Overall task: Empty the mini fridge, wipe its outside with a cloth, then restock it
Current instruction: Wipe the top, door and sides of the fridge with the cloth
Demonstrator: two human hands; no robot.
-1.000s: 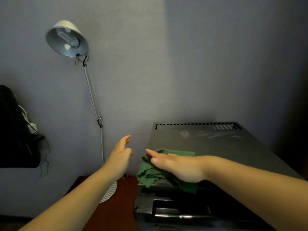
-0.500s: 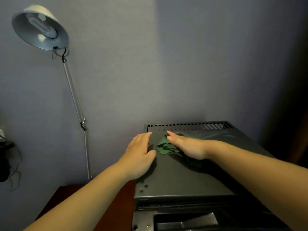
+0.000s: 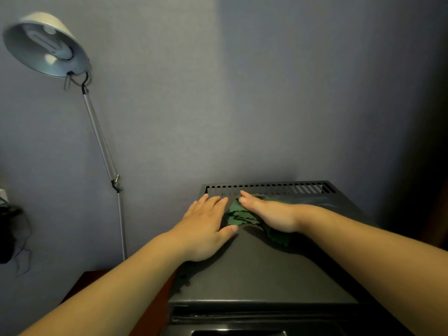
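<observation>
Mini fridge top: dark grey sheet metal by the look, smooth, matt with a faint sheen; slotted along the back edge. Front strip below it: black, glossier, plastic-like. Cloth: green, soft woven fabric, crumpled, zigzag-cut edges. Lamp shade: smooth satin metal. Lamp pole: brushed silver metal. Wall: matt, finely grained. Counter: reddish-brown wood, smooth.
</observation>
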